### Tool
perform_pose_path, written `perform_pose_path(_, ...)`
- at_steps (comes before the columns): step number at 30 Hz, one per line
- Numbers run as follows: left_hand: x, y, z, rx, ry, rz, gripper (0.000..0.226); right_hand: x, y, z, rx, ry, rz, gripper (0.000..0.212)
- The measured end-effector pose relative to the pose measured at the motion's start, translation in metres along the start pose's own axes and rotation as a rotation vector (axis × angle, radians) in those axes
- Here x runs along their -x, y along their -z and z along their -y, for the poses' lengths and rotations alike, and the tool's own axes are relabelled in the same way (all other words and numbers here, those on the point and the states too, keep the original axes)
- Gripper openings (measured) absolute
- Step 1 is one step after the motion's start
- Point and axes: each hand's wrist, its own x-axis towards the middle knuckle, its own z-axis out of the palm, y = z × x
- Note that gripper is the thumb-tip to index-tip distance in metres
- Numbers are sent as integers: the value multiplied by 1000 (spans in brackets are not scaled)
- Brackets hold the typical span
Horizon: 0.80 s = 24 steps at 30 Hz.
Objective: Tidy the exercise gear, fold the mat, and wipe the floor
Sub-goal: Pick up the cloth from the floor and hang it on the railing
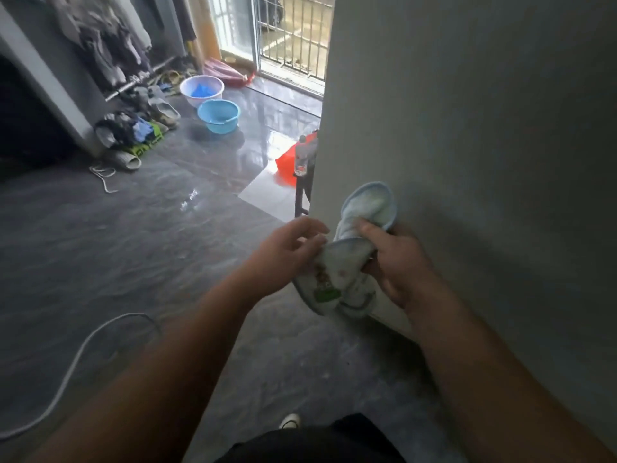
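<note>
Your right hand (397,262): fingers and thumb curled round the middle of a pale blue-edged white cloth with a green and orange print (344,269), gripping it in the air in front of you, close against the grey wall (467,128) on your right. The cloth's upper end stands up above the thumb; its lower end hangs below both hands.

Your left hand (287,252): fingers loosely bent, fingertips touching the cloth's left side; whether it pinches the fabric cannot be told.

Floor: dark grey glossy marbled tile floor (133,245), with a paler patch of tile near the wall's corner.

On the floor, far end, near the barred glass door (287,38): a translucent white plastic basin holding something blue (202,90); just in front of it, a light blue plastic basin (218,115); behind them, a pink dustpan-like item (227,73), blurred.

Along the floor's left edge: a jumbled row of shoes and slippers (137,128) beneath dark hanging clothes (110,38); a white cord (103,177) lies loose beside the nearest slipper.

By the wall's corner: an orange plastic bag (287,163) and a clear bottle (301,155), partly hidden.

Near left of the floor: a grey curved cable (83,355).

Bottom edge: a white shoe tip (289,421).
</note>
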Motion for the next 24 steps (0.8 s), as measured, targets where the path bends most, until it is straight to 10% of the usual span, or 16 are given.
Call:
perform_pose_path(6,-18,46,-23,10,-32,-161,48,-29,-32,7,236,5,247,34)
perform_pose_path(16,-32,75,-51,-290,58,-598,7,-70,-75,32,596,174,704,48)
perform_pose_path(24,-18,144,-50,-187,124,-938,9,-133,-104,31,840,384,733,10)
